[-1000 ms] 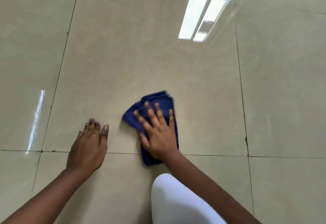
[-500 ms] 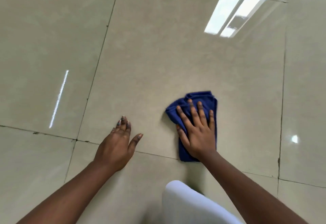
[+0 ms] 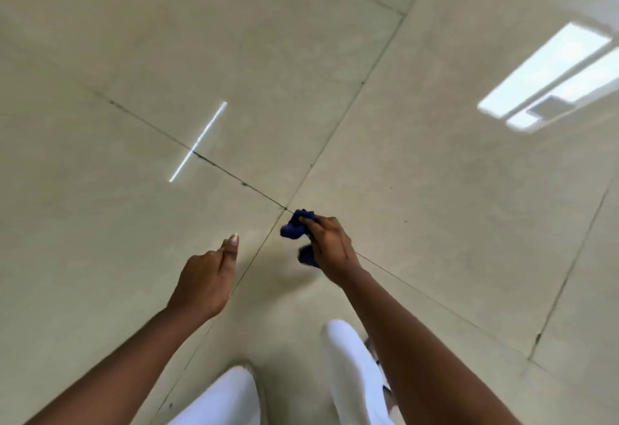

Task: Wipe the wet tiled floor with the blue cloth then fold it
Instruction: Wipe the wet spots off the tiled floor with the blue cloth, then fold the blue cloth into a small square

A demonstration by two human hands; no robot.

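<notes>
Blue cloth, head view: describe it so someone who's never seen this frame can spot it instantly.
Start at the pale tiled floor and find where four dark grout lines cross near the frame's middle. Just below that crossing is the right hand, closed around the blue cloth, bunched up rather than flat. It is the only dark blue thing in view; all else is beige tile, bare arms and white trousers.

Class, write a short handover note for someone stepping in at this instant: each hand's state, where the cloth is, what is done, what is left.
Right hand: closed around the bunched dark blue cloth, lifted off the glossy beige tiled floor.
Left hand: empty, loosely curled, above the floor, touching nothing.
Done: cloth is picked up; no puddle can be made out, though glare makes that uncertain.
Left: fold the cloth, probably with both hands; it is crumpled, not folded.
</notes>
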